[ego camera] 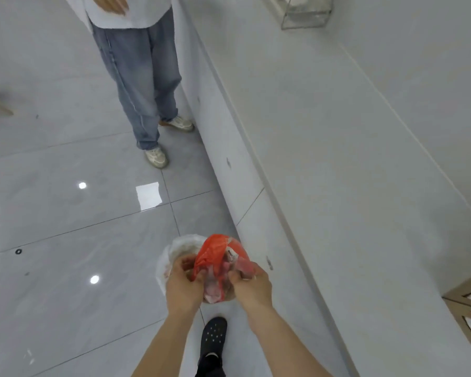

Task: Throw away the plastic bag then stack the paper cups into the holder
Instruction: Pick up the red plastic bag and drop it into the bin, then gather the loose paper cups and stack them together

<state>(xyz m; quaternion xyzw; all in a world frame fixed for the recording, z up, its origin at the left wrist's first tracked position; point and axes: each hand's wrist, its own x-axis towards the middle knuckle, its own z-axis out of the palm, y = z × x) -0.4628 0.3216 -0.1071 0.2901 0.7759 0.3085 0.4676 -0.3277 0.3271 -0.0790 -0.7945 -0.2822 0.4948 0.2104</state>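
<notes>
While I've got both hands bunched on the plastic bag (215, 257), the thing that matters is what sits right behind it: a white-lined bin (174, 254) on the floor, its rim peeking out past the bag on the far-left side. So the bag hangs just over or just in front of the opening (hard to say which from this angle, the bag covers most of it).

Left hand (181, 284) is pinched onto the red edge of the bag on its left side, right hand (252, 284) is clamped on the crumpled clear-pinkish part on the right, fingers closed on plastic in both cases. The bag is scrunched into a rough ball between them, no real long axis to speak of, red part pointing away from me toward the bin.

Judging from that, the drop is a short push forward and slightly left, then let go with both. Left hand looks nearer the bin rim, so I'd lead with that one.

The wooden holder (466, 319) with something white in it is on the counter (337, 159) well off to my right. I can't make out loose cups anywhere. Someone's standing further up along the counter, out of the way.
</notes>
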